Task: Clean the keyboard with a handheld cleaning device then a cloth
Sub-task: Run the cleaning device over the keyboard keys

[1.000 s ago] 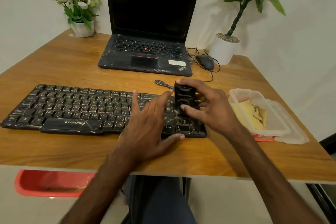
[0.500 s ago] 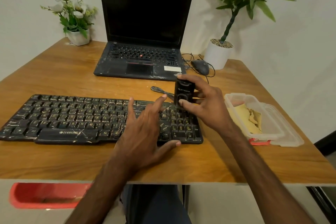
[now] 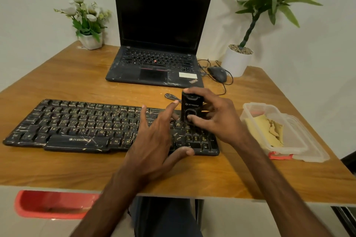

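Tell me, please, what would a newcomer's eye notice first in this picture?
The eye goes first to the right hand, which grips a small black handheld cleaning device upright at the right end of the pale-streaked black keyboard near the table's front. The left hand rests beside it, fingers spread on the keys. Behind them stands an open laptop with a dark screen.

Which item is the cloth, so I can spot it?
On the wooden desk, look right of the black keyboard. A clear plastic container sits there; the cloth is the crumpled yellow piece inside it, the only yellow thing there.
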